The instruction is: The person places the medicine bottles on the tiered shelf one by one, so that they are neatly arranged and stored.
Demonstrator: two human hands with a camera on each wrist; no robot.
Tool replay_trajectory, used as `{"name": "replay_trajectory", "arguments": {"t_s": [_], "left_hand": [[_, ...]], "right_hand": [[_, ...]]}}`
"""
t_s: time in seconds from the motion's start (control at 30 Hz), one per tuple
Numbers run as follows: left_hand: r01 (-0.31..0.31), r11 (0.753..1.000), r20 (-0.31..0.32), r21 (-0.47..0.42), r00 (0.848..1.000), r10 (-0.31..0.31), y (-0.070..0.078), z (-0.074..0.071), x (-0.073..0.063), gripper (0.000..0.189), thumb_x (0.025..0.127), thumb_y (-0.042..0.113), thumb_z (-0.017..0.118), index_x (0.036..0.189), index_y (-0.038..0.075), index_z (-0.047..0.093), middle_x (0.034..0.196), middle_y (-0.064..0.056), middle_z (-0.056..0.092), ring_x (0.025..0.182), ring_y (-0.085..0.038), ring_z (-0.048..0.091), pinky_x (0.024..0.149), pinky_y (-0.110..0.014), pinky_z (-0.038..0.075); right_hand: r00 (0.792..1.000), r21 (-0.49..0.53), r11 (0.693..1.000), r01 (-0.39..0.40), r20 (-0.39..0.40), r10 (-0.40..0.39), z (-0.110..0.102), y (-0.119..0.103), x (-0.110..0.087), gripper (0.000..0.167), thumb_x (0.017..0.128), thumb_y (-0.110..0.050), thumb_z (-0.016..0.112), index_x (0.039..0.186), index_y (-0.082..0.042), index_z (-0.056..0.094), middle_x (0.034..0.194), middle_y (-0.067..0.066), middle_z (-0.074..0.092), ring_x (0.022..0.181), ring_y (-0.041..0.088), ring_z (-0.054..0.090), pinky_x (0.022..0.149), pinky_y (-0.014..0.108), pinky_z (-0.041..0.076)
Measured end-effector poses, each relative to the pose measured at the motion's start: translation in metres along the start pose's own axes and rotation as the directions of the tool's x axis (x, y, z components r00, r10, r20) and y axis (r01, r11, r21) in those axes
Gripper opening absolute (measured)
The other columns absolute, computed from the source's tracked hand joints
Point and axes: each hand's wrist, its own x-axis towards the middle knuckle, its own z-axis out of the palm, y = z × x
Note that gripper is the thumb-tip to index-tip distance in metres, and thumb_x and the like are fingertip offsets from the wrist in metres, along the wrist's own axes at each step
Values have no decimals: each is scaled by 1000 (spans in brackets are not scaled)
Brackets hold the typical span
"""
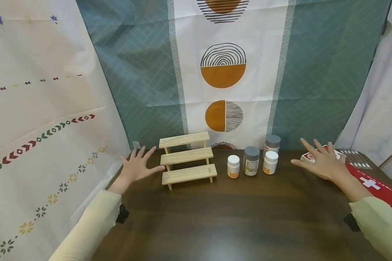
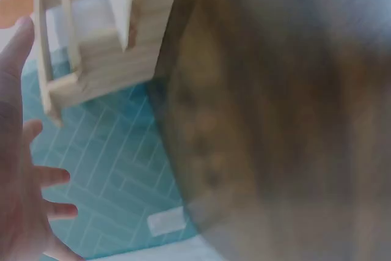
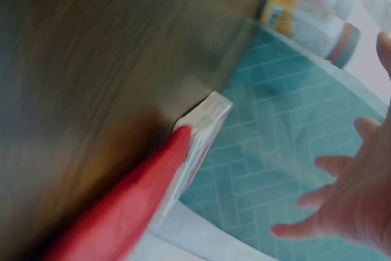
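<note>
My left hand [image 1: 135, 168] is spread beside a three-step wooden rack [image 1: 187, 156], its thumb reaching toward the rack's left side and holding nothing. At the right, my other hand [image 1: 325, 163] is also spread, held over the red first aid kit [image 1: 375, 185] and a white-and-red box [image 1: 308, 157]. Between the hands stand two white-capped bottles [image 1: 233, 166] [image 1: 270, 162] and two grey-capped jars [image 1: 251, 161] [image 1: 272, 142], all upright. The left wrist view shows the rack [image 2: 116, 59] from its side, near my thumb; the right wrist view shows the box [image 3: 204, 117] below my fingers.
The dark wooden table [image 1: 215, 221] stretches in front of the rack and bottles. Behind it hangs a green and white patterned curtain [image 1: 143, 72], with a white patterned cloth [image 1: 52, 145] along the left. A pack of slim items [image 1: 354, 159] lies at the far right.
</note>
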Motion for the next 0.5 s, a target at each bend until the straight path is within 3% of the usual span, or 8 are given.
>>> {"name": "replay_trajectory", "arguments": {"t_s": [0.23,0.4,0.5], "left_hand": [[-27,998,-56,-65,998,23,10,25,-23,89,82,69,59,154,25,30,154,-23,36,139,-53,32,99,-83,15],[-31,992,-51,-122,998,25,17,36,-26,87,84,66,60,154,24,30,152,-23,39,136,-53,36,100,-80,20],[-30,988,-38,-155,999,24,21,42,-26,87,85,64,60,155,23,29,151,-23,40,133,-53,41,100,-78,25]], "right_hand": [[998,85,995,47,-33,-45,12,-11,-3,97,88,-64,55,158,-15,7,151,41,18,133,70,14,90,84,19],[981,134,982,134,-160,-112,22,-18,0,92,88,-53,64,153,-1,26,144,41,35,125,61,38,96,74,29],[965,171,969,178,-225,-137,28,-25,3,85,88,-47,67,147,5,36,140,41,41,120,58,45,96,71,33]]}}
